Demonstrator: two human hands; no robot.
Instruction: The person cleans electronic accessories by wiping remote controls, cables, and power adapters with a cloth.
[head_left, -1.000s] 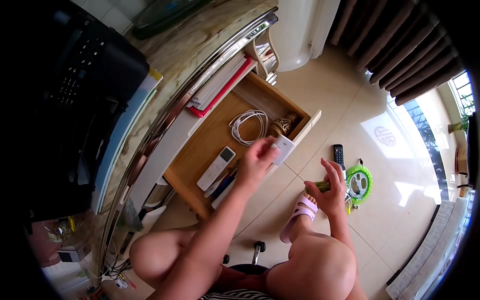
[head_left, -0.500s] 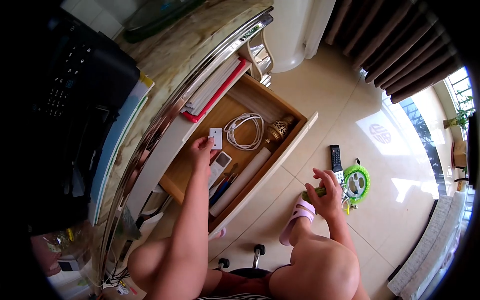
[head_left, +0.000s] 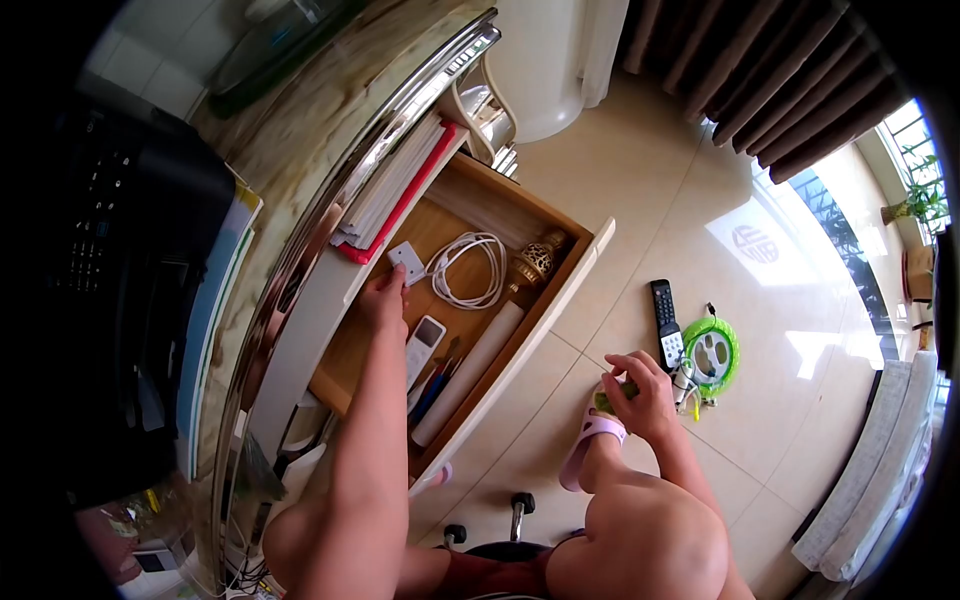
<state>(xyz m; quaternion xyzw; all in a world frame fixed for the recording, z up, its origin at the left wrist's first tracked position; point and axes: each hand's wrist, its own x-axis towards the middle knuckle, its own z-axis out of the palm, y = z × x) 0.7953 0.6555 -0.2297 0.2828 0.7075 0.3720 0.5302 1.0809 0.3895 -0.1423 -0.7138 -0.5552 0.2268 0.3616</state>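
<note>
My left hand (head_left: 383, 302) reaches into the open drawer, its fingers closed on the near edge of a small white square piece with dark dots (head_left: 406, 263). This piece lies beside a coiled white cable (head_left: 468, 270); whether they are joined I cannot tell. Below the hand in the drawer is a white remote control (head_left: 425, 350). My right hand (head_left: 645, 396) hovers above the floor near my knee, curled around a small green object (head_left: 612, 398) that is mostly covered by the fingers.
The wooden drawer (head_left: 560, 305) also contains a gold ornate piece (head_left: 532, 262), a white roll (head_left: 468, 375) and pens (head_left: 430, 388). Red-edged papers (head_left: 395, 195) stand behind it. On the floor lie a black remote (head_left: 663, 312) and a green-rimmed wheel (head_left: 712, 355). A printer (head_left: 130, 220) sits left.
My left hand has moved the white square piece toward the drawer's back, away from its front panel, and the piece is now tilted. My right hand keeps the green object.
</note>
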